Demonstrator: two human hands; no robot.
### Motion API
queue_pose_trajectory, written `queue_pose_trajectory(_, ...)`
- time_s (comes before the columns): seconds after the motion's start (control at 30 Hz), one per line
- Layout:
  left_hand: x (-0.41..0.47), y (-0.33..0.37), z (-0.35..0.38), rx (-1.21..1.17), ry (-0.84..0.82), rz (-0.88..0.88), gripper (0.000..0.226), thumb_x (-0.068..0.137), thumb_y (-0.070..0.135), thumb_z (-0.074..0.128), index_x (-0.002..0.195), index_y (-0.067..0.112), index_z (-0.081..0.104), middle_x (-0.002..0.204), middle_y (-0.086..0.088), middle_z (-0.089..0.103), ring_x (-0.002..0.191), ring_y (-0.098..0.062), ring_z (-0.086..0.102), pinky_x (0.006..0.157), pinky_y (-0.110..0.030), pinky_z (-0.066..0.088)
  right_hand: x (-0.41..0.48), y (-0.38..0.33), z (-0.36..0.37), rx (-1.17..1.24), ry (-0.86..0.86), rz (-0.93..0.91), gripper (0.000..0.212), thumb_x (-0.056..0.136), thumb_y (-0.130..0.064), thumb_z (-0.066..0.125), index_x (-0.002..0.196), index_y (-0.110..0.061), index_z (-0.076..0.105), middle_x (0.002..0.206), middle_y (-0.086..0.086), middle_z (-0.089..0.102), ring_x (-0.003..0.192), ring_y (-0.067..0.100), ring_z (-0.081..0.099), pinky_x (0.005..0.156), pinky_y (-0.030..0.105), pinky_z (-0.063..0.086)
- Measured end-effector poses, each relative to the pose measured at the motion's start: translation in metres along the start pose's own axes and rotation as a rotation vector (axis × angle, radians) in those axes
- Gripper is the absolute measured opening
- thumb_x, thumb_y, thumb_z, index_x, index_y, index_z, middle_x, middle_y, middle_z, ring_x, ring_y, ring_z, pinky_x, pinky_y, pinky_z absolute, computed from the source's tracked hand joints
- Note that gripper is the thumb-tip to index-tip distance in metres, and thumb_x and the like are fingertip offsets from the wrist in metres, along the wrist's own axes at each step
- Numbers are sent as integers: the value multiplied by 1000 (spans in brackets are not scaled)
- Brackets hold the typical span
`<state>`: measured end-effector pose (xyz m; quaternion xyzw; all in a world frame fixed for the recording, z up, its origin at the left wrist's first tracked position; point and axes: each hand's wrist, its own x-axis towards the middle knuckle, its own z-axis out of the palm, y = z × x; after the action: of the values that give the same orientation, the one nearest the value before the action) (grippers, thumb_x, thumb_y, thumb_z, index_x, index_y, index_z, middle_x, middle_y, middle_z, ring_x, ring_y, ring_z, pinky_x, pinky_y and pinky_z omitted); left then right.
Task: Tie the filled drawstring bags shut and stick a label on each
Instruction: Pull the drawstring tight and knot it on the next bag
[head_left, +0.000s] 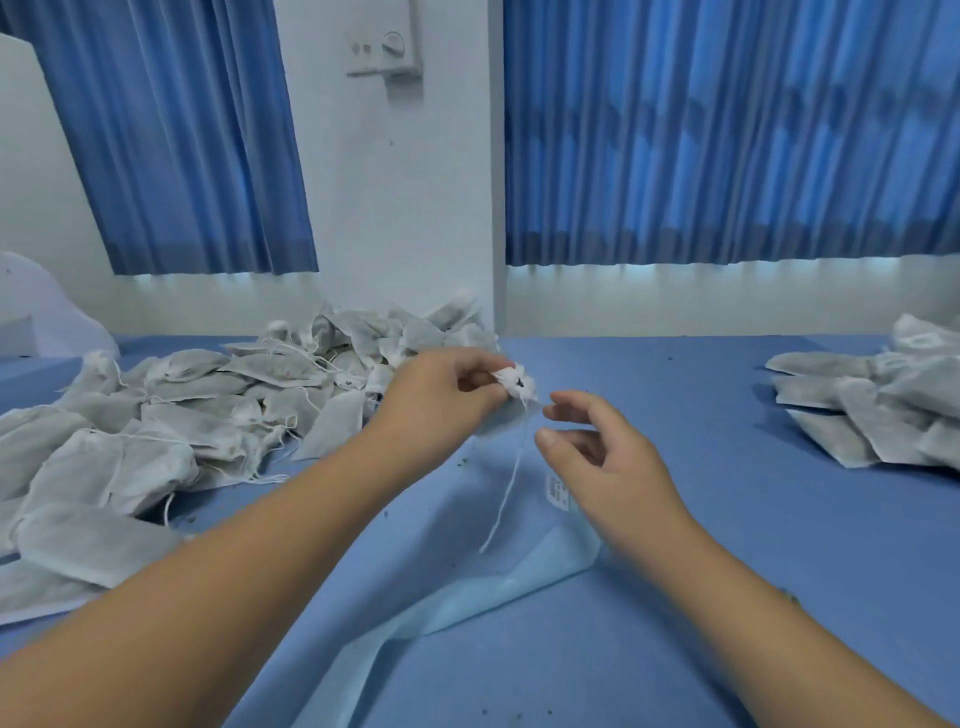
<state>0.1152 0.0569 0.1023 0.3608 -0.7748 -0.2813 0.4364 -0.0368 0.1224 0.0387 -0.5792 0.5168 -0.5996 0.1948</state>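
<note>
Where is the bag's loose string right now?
Head view, centre: the string hangs from the bag the left hand pinches, left of the right hand.

Two hands: left hand (441, 395), right hand (597, 457). One held bag (511, 382). Two bag piles (182, 415) (883, 405). Two curtains (182, 130) (727, 130).

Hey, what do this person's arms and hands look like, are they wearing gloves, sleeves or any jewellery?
Both arms are bare: no sleeve shows on the left forearm or the right forearm up to the picture's edge. The left hand and right hand are ungloved, with no ring, watch or wristband in view. The fingernails that show are short and look unpainted.
</note>
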Motion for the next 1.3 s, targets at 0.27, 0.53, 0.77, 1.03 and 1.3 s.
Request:
queue_pose_trajectory(0.27, -5, 43, 106, 135, 155, 248, 4, 83, 23, 69, 80, 24, 67, 80, 14, 54, 85, -9, 53, 74, -24, 43, -8, -1, -79, -37, -4, -32, 28, 100, -10, 50, 83, -19, 70, 73, -9, 72, 69, 4, 67, 68, 18, 51)
queue_pose_trajectory(0.53, -5, 37, 157, 60, 151, 289, 19, 75, 5, 67, 72, 15, 51, 95, 3, 49, 85, -4, 46, 73, -9, 34, -11, 24, -129, 198, 45, 244, 30, 103, -9, 40, 84, 0, 61, 59, 12, 60, 48, 22, 57, 49, 30, 46)
queue_pose_trajectory(0.77, -5, 24, 165, 71, 140, 415, 33, 76, -11, 57, 79, 18, 41, 94, -11, 60, 87, -28, 58, 73, -37, 43, -17, 30, -140, -21, -20, 289, 36, 101, -17, 42, 68, -15, 56, 47, -6, 35, 40, 10, 26, 40, 17, 23)
queue_pose_trajectory(1.03, -19, 24, 158, 273, -136, 432, 40, 78, -12, 42, 104, 14, 57, 93, 9, 63, 82, -17, 55, 75, -40, 48, -21, 17, -151, 281, -77, 240, 21, 77, -17, 52, 56, -13, 54, 47, -4, 20, 43, 10, 13, 43, 17, 14)
queue_pose_trajectory(1.3, -38, 35, 175, -241, -528, -5, 13, 75, 32, 50, 76, 34, 63, 65, 8, 67, 55, -10, 50, 57, -23, 42, -23, 19, -163, 325, -31, 181, 18, 76, -14, 53, 59, -10, 58, 45, -5, 22, 41, 10, 14, 43, 18, 13)
